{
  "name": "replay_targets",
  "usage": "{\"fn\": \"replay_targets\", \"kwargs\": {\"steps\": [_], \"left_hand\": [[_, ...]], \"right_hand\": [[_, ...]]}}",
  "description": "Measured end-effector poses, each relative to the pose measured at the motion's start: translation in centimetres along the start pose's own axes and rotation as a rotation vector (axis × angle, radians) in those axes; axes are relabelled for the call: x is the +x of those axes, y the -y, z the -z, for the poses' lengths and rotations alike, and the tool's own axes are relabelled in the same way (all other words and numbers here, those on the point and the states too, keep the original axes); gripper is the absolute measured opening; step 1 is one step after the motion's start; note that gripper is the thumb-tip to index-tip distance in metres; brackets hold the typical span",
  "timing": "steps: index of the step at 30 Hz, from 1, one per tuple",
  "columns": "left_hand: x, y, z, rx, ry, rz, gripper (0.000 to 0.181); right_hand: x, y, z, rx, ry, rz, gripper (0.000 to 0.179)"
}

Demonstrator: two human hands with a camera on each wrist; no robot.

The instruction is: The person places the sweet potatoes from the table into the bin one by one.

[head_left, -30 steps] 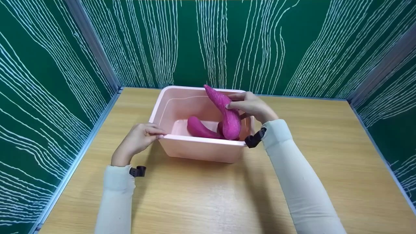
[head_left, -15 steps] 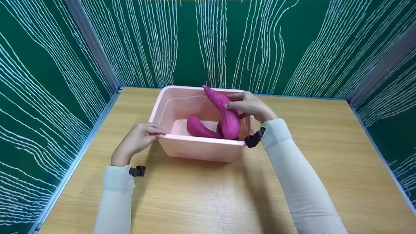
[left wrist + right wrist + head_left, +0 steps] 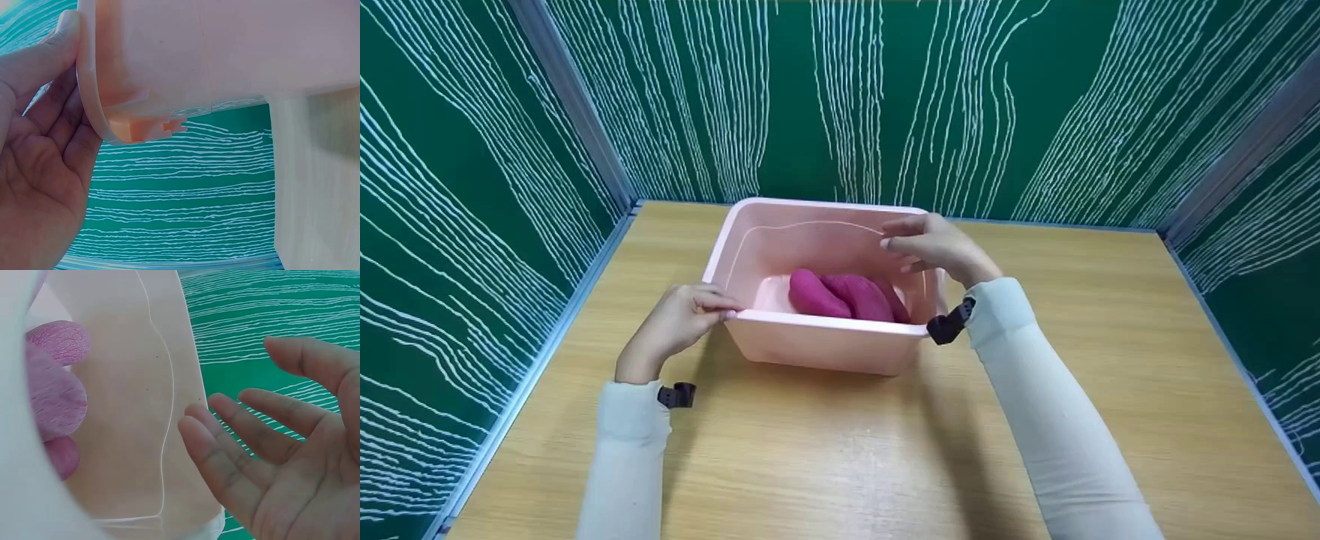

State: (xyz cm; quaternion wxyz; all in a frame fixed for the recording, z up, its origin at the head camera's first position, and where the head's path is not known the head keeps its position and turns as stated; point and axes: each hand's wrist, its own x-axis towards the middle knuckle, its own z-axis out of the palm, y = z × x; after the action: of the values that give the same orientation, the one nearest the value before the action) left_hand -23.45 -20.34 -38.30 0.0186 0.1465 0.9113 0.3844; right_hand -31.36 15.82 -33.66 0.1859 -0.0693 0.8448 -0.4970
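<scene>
A pink plastic bin [image 3: 825,349] stands on the table, with magenta, textured sweet potatoes [image 3: 859,296] heaped on its floor. One sweet potato [image 3: 815,294] lies leftmost, and another crosses the middle. In the right wrist view, three rounded ends of sweet potatoes [image 3: 59,402] show past the near rim. My left hand [image 3: 679,322] pinches the bin's front left corner; the left wrist view has the thumb and fingers [image 3: 68,34] on the rim. Above the bin's right side, my right hand [image 3: 941,246] is spread and holds nothing, its fingers [image 3: 202,439] apart from the sweet potatoes.
The wooden table [image 3: 825,465] runs in front of the bin and to both sides. Green panels [image 3: 915,97] with white wavy lines enclose the back, left and right, joined by grey metal posts [image 3: 577,105].
My right hand has let go of the sweet potato it held upright over the bin; that sweet potato has dropped onto the others inside. My left hand has stayed on the rim.
</scene>
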Motion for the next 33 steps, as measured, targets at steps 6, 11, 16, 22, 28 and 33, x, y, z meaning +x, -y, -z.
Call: {"fn": "replay_targets", "kwargs": {"steps": [6,11,16,22,28,33], "left_hand": [[-0.1,0.0,0.0,0.0,0.001,0.017,0.018],[0.0,0.0,0.1,-0.003,0.005,0.011,0.018],[0.0,0.0,0.1,-0.001,0.006,0.009,0.018],[0.0,0.1,0.0,-0.018,0.012,0.041,0.018],[0.1,0.2,-0.1,-0.018,0.004,0.023,0.017],[0.0,0.2,0.0,-0.01,0.005,0.021,0.018]], "right_hand": [[-0.1,0.1,-0.1,-0.01,0.002,0.005,0.051],[-0.3,0.2,-0.1,-0.014,0.0,0.003,0.051],[-0.5,0.2,-0.1,-0.005,0.006,0.009,0.05],[-0.8,0.0,0.3,-0.022,0.0,0.015,0.053],[-1.4,-0.1,0.8,-0.033,-0.014,-0.001,0.051],[-1.9,-0.2,1.2,-0.022,-0.024,0.007,0.053]]}}
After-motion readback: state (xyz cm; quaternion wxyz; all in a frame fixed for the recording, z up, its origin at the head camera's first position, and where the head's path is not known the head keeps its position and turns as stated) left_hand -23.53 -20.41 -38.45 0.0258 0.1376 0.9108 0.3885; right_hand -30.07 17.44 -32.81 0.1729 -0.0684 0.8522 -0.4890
